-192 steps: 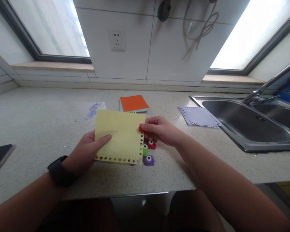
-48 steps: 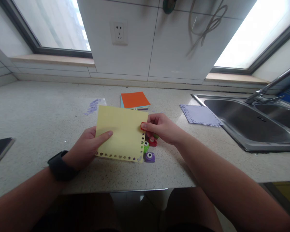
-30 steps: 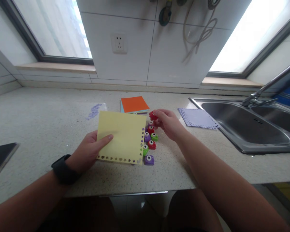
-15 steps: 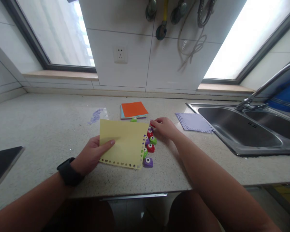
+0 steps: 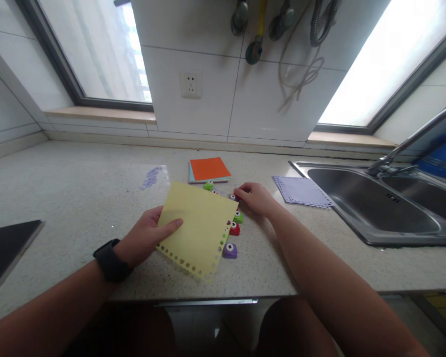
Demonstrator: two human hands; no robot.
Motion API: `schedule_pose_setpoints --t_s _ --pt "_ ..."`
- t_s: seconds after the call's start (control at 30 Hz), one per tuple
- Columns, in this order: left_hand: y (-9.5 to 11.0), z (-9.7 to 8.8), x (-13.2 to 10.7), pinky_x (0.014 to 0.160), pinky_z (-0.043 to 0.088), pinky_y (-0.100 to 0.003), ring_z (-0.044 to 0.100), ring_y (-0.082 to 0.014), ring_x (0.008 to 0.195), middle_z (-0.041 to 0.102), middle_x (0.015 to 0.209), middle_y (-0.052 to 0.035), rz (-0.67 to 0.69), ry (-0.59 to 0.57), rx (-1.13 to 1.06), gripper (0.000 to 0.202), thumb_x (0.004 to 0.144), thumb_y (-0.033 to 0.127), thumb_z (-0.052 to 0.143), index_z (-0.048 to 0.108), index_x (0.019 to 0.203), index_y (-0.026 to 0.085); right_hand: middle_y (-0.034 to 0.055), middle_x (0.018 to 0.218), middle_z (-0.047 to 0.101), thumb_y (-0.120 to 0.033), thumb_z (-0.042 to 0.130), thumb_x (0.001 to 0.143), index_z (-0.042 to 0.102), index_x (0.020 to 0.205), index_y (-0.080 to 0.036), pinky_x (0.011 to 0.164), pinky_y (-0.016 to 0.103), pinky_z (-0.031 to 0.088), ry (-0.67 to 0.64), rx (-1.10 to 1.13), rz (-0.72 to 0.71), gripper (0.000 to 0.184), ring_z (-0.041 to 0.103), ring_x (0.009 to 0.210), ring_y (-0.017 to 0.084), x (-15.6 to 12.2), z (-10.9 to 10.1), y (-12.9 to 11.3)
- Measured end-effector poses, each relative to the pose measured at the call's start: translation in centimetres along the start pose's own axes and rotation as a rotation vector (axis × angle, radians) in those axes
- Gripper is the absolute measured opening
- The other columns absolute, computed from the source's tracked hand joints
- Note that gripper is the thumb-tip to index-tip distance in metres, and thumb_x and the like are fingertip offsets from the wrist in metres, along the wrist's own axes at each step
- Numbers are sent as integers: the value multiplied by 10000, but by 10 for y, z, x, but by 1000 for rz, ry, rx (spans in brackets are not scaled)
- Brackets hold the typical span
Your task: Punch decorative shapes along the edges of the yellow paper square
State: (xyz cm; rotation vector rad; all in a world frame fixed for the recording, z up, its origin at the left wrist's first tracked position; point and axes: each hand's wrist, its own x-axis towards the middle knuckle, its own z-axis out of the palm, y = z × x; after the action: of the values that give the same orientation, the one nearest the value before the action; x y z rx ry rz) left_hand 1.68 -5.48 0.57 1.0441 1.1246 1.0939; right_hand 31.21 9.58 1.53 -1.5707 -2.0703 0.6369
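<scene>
My left hand [image 5: 150,233] grips a yellow sheet of paper [image 5: 195,225] by its left side, thumb on top. Small punched shapes, such as stars and hearts, run along the sheet's lower and right edges. My right hand [image 5: 258,198] is closed, fingertips pinching a red craft punch [image 5: 237,193] just past the sheet's upper right corner. Other craft punches lie along the right edge: a green one [image 5: 238,217], a red one [image 5: 235,228] and a purple one [image 5: 230,250]. Another green punch [image 5: 208,185] shows behind the sheet, which hides part of the group.
A stack of coloured paper with orange on top [image 5: 210,169] lies behind. Punched lilac sheets [image 5: 303,191] rest beside the steel sink [image 5: 360,238]. Purple paper bits [image 5: 151,177] are scattered at the left back. A dark flat object [image 5: 11,253] lies far left.
The yellow sheet has turned clockwise in my left hand, its lower corner swinging toward me and covering more punches. My right hand stays at the red punch. The view has shifted slightly.
</scene>
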Motion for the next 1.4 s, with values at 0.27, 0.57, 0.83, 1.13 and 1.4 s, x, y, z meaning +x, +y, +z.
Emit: schedule_pose_setpoints --t_s 0.27,0.57,0.83,1.13,1.4 --pt "-1 -1 3 713 624 -379 786 -288 824 820 1022 -120 -16 -25 6 425 809 367 815 720 1170 164 78 707 724 -462 548 934 784 795 -175 622 325 385 -62 -40 -28 397 579 625 185 1 -1 1" --pt "-4 -4 3 707 622 -360 786 -265 811 825 1003 -91 -16 -44 2 393 831 356 803 717 1170 177 86 787 756 -414 554 929 794 840 -167 625 312 401 -85 -50 -71 356 598 643 180 0 1 -3" --pt "-2 -2 4 693 628 -356 789 -270 803 826 994 -95 -8 -38 6 382 824 365 807 731 1150 182 91 802 761 -413 563 931 786 848 -176 639 316 410 -73 -58 -82 335 612 648 186 0 1 -2" --pt "-1 -1 2 673 628 -357 788 -277 791 827 972 -101 -11 -16 23 389 805 374 820 742 1133 179 86 778 755 -424 560 940 782 843 -181 635 316 417 -83 -78 -83 343 613 633 184 -3 0 -4" --pt "-1 -1 2 682 625 -349 787 -267 799 827 989 -92 -19 -26 26 390 817 374 812 731 1146 182 84 809 764 -412 557 949 789 859 -193 647 315 421 -112 -90 -103 332 635 688 197 -4 1 -6"
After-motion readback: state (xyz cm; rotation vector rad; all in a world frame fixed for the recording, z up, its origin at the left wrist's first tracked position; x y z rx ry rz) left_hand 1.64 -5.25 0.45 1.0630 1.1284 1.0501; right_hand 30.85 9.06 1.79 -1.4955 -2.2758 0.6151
